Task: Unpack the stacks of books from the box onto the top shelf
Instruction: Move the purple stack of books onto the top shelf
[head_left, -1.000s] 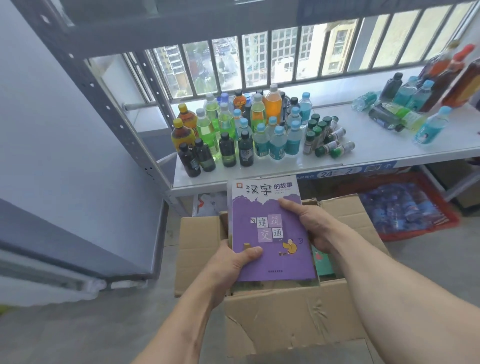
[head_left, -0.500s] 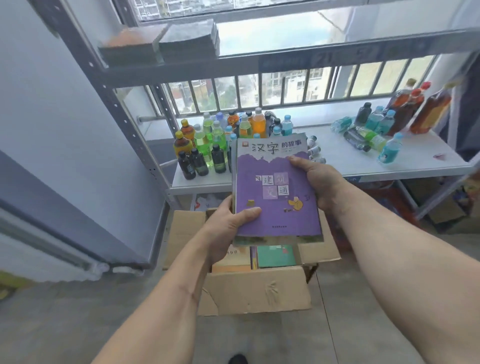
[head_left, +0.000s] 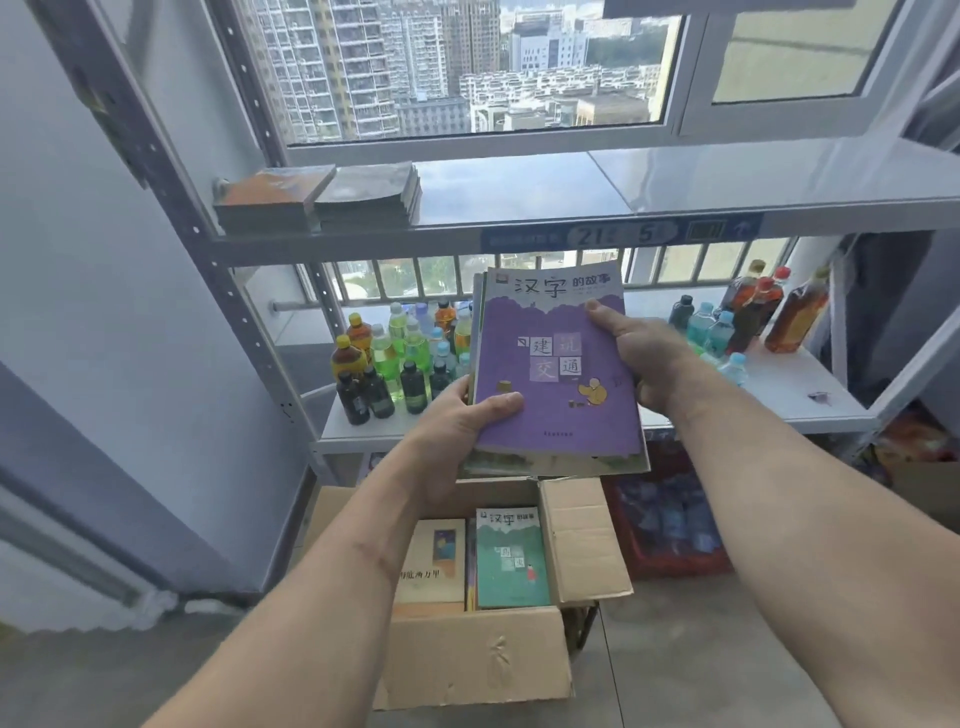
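Raised since the earlier frames: the stack of books (head_left: 558, 374) now sits higher, clear of the box and in front of the middle shelf's bottles, just below the top shelf's front edge; view has tilted up, window now in sight.

Metal rack: top shelf (head_left: 675, 182) mostly bare, two low book piles (head_left: 319, 197) side by side at its far left end. Blue label strip (head_left: 621, 234) on its front lip, print blurred, digits possibly "21" and "5".

Middle shelf (head_left: 810, 400): cluster of bottles (head_left: 395, 358) at left, another bottle group (head_left: 748, 317) at right.

Cardboard box (head_left: 483, 660) on the floor, near, flaps open. Inside, a cream-covered book (head_left: 434, 561) at left and a green-covered book (head_left: 511, 556) just beside it, both flat.

Red crate (head_left: 670, 525) under the middle shelf, right of the box; contents unclear.

Held stack: purple cover on top, tilted toward the camera, several thinner books beneath.

Left hand (head_left: 462, 421) grips the stack's near left edge, thumb on the cover. Right hand (head_left: 644, 358) grips the right edge, thumb on the cover, fingers underneath.
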